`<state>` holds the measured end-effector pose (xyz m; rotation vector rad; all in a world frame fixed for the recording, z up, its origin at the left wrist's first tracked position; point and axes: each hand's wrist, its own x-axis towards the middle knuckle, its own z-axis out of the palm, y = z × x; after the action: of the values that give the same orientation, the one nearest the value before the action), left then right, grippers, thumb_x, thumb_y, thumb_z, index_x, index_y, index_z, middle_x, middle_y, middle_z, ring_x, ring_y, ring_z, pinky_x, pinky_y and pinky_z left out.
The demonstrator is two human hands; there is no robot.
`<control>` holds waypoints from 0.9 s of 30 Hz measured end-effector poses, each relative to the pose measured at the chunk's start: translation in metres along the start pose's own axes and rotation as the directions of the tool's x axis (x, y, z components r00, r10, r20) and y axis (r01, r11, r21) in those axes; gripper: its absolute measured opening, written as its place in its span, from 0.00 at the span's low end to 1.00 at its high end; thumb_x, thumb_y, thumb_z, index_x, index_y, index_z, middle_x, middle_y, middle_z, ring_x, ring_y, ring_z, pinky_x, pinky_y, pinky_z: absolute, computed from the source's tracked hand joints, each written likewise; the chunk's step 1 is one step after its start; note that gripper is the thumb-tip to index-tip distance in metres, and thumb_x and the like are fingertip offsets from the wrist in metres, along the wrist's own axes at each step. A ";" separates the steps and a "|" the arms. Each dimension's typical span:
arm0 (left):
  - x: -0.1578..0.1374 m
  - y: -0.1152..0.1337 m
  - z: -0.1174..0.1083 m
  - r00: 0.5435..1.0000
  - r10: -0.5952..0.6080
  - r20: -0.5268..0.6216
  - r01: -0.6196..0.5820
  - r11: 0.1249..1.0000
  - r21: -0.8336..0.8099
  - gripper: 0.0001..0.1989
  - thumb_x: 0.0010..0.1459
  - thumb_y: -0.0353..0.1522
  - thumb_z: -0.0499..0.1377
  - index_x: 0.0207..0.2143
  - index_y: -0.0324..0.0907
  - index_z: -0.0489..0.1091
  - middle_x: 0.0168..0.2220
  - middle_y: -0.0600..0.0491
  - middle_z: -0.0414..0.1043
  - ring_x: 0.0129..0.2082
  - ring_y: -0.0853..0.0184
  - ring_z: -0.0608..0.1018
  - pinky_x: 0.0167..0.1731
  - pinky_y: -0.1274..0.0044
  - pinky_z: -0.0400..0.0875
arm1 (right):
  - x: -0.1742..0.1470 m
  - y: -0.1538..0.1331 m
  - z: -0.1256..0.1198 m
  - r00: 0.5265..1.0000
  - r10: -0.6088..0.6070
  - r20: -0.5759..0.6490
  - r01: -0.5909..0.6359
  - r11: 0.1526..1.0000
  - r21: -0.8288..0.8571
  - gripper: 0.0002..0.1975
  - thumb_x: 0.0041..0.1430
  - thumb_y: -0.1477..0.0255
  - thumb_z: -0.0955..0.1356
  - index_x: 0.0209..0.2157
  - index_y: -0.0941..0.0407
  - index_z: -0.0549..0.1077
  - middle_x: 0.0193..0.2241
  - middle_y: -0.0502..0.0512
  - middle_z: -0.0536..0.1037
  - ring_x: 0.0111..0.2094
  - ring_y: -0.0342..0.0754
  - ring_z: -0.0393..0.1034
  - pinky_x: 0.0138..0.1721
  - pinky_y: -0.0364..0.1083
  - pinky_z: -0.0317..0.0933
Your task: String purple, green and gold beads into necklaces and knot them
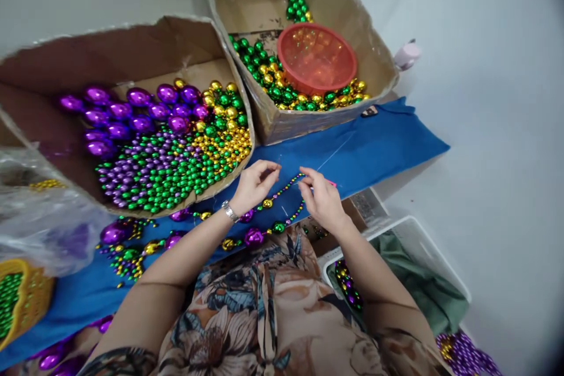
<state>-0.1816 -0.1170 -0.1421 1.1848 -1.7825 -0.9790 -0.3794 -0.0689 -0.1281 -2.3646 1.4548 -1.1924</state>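
Observation:
My right hand (324,197) is closed in a pinch at the end of a bead strand (288,185) of small green, gold and purple beads. The strand loops down over the blue cloth (392,129), with larger beads such as a purple one (254,237) and a green one (279,227). A thin clear thread (335,151) runs up and right from near my right fingers. My left hand (255,185), with a metal watch (230,211) on its wrist, is pinched just left of the strand's end; what its fingertips hold is too small to make out.
A cardboard box (176,26) of loose beads stands at the left, another box (304,123) with a red basket (317,59) behind. A yellow basket (42,299) is at lower left. At right is a white bin (445,258) with green cloth (418,288). A pink object (331,183) lies behind my right hand.

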 end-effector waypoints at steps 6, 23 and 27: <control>-0.044 0.006 -0.009 0.989 -0.148 -0.019 0.143 0.976 -0.164 0.12 0.58 0.38 0.61 0.37 0.38 0.75 0.34 0.49 0.78 0.31 0.68 0.78 0.30 0.78 0.74 | 0.001 -0.014 0.013 1.000 0.007 -0.004 -0.007 0.998 0.056 0.07 0.67 0.72 0.63 0.43 0.54 0.71 0.35 0.53 0.81 0.36 0.44 0.77 0.41 0.43 0.70; -0.066 0.016 0.002 0.978 -0.199 0.054 0.204 0.895 -0.397 0.13 0.53 0.40 0.65 0.32 0.38 0.74 0.30 0.50 0.77 0.27 0.70 0.77 0.30 0.78 0.74 | -0.005 -0.046 0.043 0.960 -0.008 -0.278 0.062 0.980 0.187 0.08 0.63 0.78 0.63 0.43 0.53 0.68 0.37 0.55 0.80 0.39 0.46 0.77 0.40 0.47 0.73; -0.066 0.018 0.003 0.981 -0.186 0.049 0.191 0.908 -0.372 0.13 0.53 0.40 0.65 0.31 0.39 0.74 0.30 0.51 0.78 0.27 0.70 0.77 0.31 0.79 0.74 | -0.005 -0.046 0.044 0.956 0.008 -0.294 0.052 0.979 0.196 0.07 0.64 0.78 0.63 0.42 0.53 0.68 0.36 0.54 0.80 0.38 0.46 0.77 0.39 0.47 0.73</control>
<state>-0.1725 -0.0492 -0.1389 1.1161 -1.4205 -1.3736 -0.3179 -0.0534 -0.1390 -2.1437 1.3093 -1.6709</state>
